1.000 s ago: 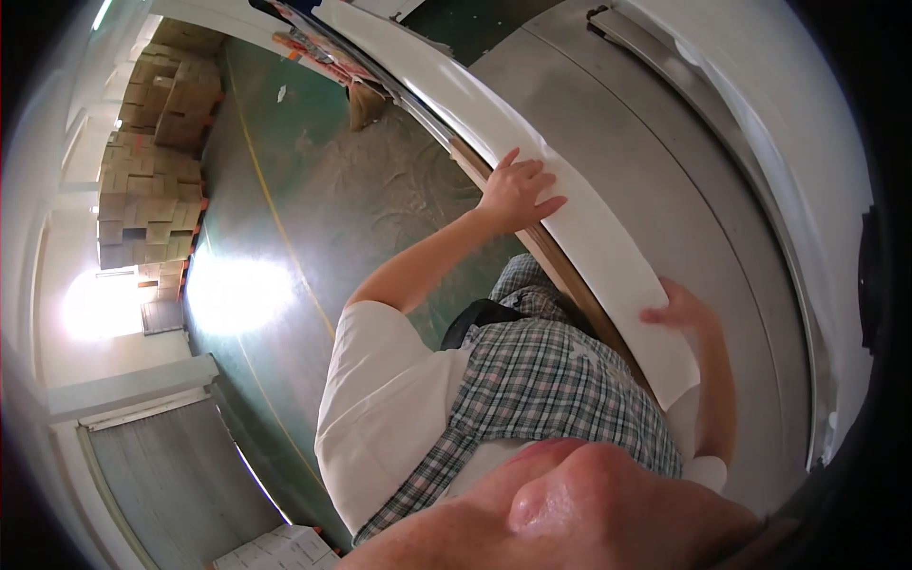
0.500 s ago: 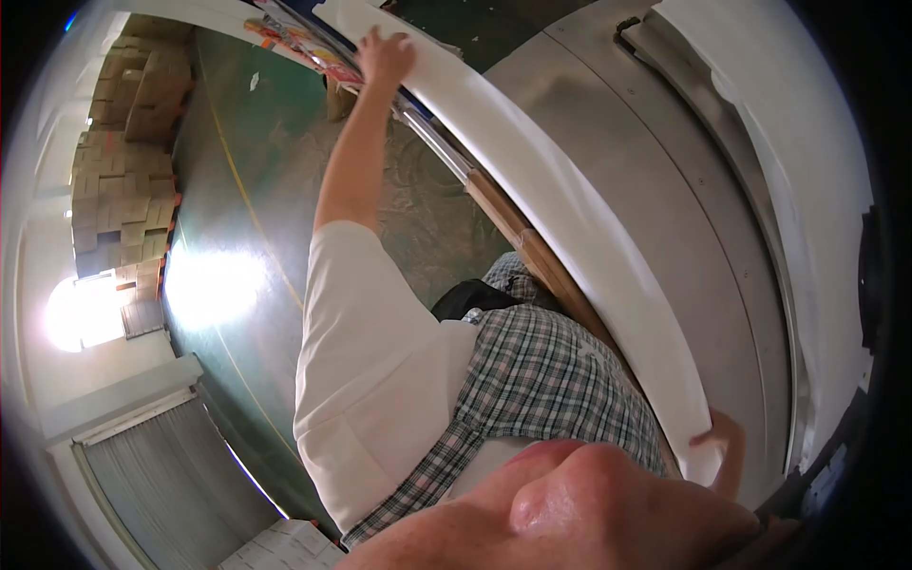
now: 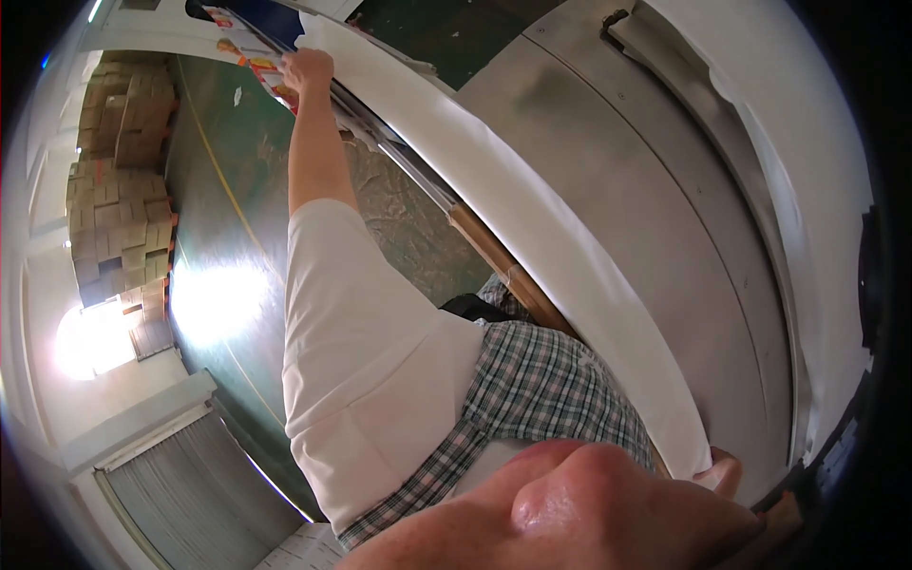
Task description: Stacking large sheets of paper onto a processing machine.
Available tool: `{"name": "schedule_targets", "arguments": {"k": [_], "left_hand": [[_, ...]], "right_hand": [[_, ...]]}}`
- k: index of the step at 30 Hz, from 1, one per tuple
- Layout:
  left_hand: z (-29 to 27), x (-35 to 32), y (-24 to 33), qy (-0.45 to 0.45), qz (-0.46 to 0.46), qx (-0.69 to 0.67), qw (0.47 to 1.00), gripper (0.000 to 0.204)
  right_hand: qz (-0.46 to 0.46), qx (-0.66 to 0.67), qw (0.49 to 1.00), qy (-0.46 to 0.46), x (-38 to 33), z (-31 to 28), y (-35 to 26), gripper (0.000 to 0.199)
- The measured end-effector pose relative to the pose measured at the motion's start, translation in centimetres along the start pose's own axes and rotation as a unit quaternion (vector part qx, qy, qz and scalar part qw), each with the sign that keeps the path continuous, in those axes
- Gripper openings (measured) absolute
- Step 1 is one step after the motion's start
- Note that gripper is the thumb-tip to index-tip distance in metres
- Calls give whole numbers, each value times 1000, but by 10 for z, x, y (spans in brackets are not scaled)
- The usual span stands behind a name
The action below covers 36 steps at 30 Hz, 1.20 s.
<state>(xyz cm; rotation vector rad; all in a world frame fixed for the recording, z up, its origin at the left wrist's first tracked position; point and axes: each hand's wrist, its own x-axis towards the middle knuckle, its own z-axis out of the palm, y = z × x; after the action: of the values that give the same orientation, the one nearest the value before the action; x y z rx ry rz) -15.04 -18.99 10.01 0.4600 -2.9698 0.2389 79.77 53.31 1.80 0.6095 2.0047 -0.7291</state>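
Observation:
A long white strip of smooth sheet material, perhaps cloth or film, runs along the near edge of a grey metal table. At the strip's far left end my left hand has its fingers curled closed over the edge, with the arm stretched out. My right hand pinches the strip's other end at the lower right; part of that hand is hidden. Between the two hands the strip lies long and nearly taut. Just beside my left hand is a colourful printed sheet or packaging.
Below the strip run a metal rail and a brown bar along the table edge. A dark bent handle sits on the table's far side. Stacked cartons stand on the green floor to the left, near a grey shutter.
My left hand has moved farther left and away along the edge. My right hand has shifted slightly down, fingers now closed at the strip's end. The view has turned a little.

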Motion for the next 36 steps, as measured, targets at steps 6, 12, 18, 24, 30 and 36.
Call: {"name": "schedule_targets", "arguments": {"k": [6, 12, 18, 24, 30, 36], "left_hand": [[27, 11, -1, -8, 118, -108, 987, 52], [79, 92, -46, -50, 80, -162, 982, 62], [50, 24, 20, 68, 155, -169, 971, 58], [11, -122, 73, 23, 357, -180, 916, 51], [-23, -243, 75, -48, 455, -121, 881, 51], [-21, -256, 54, -55, 439, -162, 882, 53]], "right_hand": [[254, -24, 928, -272, 32, -81, -163, 85], [196, -7, 943, -268, 42, -83, -169, 81], [214, -5, 971, -105, 9, -71, -193, 77], [107, 131, 971, -168, 54, -109, -297, 76], [-8, 235, 962, -138, 95, -92, -387, 64], [-98, 238, 956, -141, 119, -93, -461, 57]]}}
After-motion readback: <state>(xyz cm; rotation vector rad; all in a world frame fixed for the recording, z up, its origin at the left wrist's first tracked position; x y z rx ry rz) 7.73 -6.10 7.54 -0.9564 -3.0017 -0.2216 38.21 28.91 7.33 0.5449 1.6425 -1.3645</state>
